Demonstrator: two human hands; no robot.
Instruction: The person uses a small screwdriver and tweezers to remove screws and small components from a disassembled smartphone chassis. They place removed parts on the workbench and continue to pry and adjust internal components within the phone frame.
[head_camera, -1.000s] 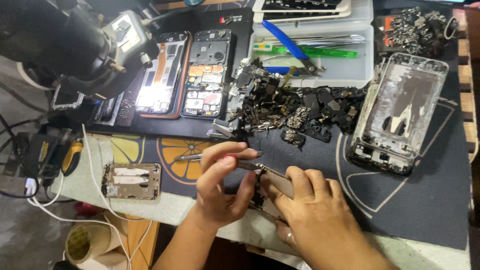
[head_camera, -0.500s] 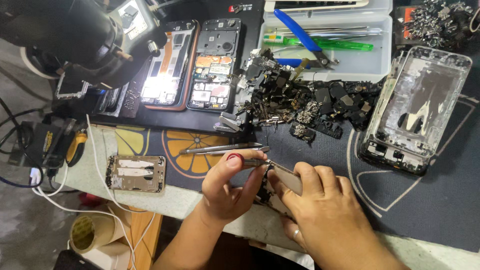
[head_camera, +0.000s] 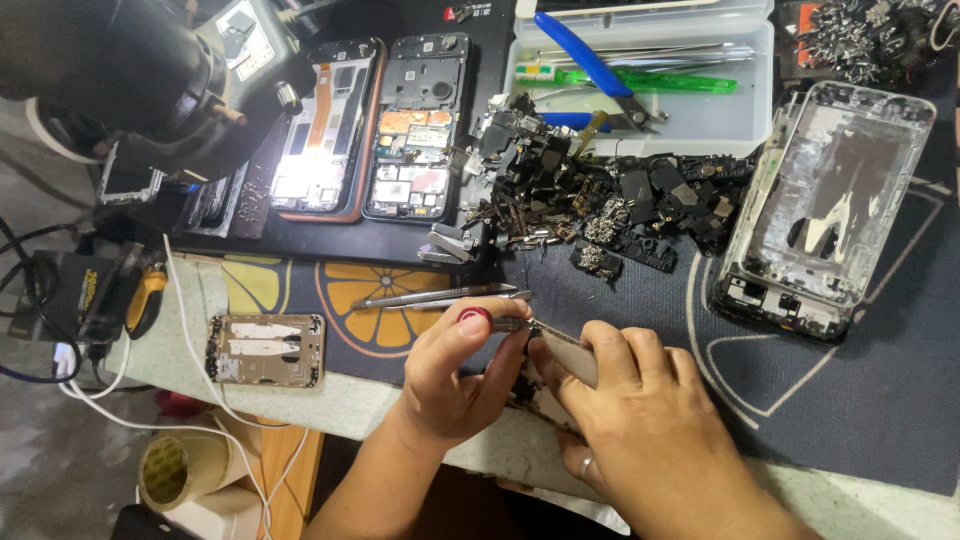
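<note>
two hands are seen at the near edge of the mat: the left hand (head_camera: 450, 375) is pinched shut around a small screwdriver (head_camera: 500, 322) with a red cap, and the right hand (head_camera: 640, 420) is wrapped around a small phone part (head_camera: 560, 352), gripped between thumb and fingers. the screwdriver tip is pressed against that part, right between both hands. tweezers (head_camera: 440, 296) are laid just beyond the left hand on the orange slice mat (head_camera: 350, 300). a gold phone frame (head_camera: 265, 350) is left lying to the left. a pile of black scrap parts (head_camera: 600, 200) is heaped farther back, two opened phones (head_camera: 375, 125) are set far left, and a stripped silver phone housing (head_camera: 825, 205) is parked on the right, well apart from the hands
</note>
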